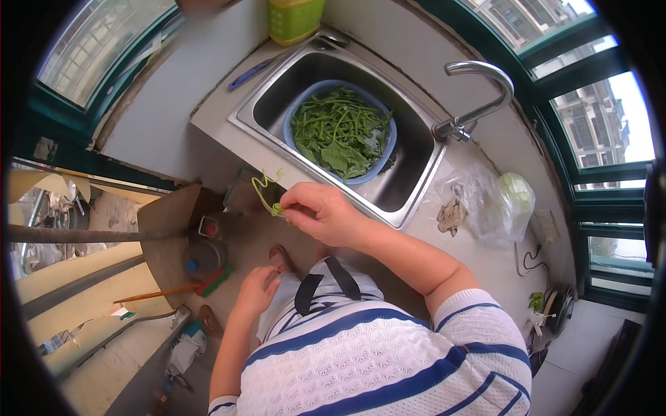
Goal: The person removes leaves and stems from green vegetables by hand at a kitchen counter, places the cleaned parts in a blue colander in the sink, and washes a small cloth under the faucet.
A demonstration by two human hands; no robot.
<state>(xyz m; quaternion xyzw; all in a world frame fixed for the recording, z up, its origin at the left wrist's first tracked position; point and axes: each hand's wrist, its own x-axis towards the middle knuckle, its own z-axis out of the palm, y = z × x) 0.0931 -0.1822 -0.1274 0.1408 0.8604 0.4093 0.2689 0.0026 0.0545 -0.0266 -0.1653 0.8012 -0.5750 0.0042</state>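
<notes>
My right hand (323, 214) is in front of the sink's near edge, pinching a curly pale-green vine tendril (263, 193) between thumb and fingertips. Low beside my thigh hangs my left hand (258, 286), its fingers loosely curled and a small gap showing between them; I see nothing held in it. Inside the stainless steel sink (416, 179) stands a round blue plastic basin (287, 130). Leafy green vine shoots (341, 130) fill the basin, with some water showing at its right side.
A chrome faucet (481, 112) curves over the right side. On the counter are a blue-handled tool (250, 74), a green-yellow container (295, 21) and a clear plastic bag (481, 205) beside a pale green vegetable (515, 190). A large plastic bottle (205, 258) and a broom (214, 281) are at floor level.
</notes>
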